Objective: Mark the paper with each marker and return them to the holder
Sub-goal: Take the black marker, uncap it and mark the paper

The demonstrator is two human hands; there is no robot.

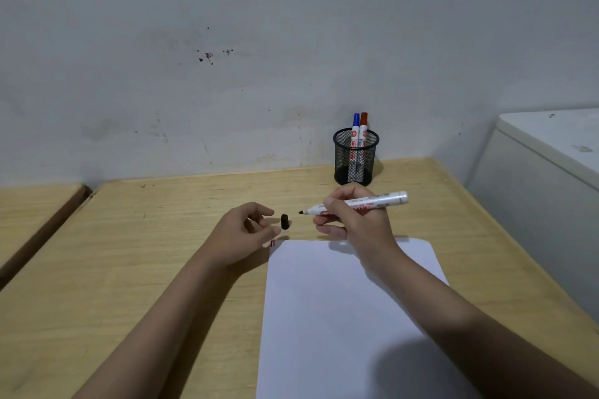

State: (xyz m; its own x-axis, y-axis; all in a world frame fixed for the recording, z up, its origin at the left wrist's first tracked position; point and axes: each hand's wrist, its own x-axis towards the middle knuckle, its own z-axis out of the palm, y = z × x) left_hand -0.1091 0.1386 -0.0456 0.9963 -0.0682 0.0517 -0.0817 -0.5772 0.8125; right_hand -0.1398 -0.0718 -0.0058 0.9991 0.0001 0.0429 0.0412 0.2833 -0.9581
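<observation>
right hand [353,220]: grip wrapped on the black marker [356,203], uncapped, tip aimed toward the left hand, held above the far edge of the paper [340,317].
left hand [241,233]: fingers loosely curled, nothing clamped; black cap [284,221] sits just off the fingertips, contact unclear.
holder [356,159]: mesh cup beyond the paper, near the wall; blue marker [356,129] and red marker [363,128] standing in it, capped.
paper marks: small strokes at the far-left corner, partly hidden by the left hand.
handling: marker looks light, rigid, smooth plastic; hold mid-barrel, clear of the wet tip. Cap is tiny and may roll.
paper: thin, may slide on the bench [146,269].
</observation>
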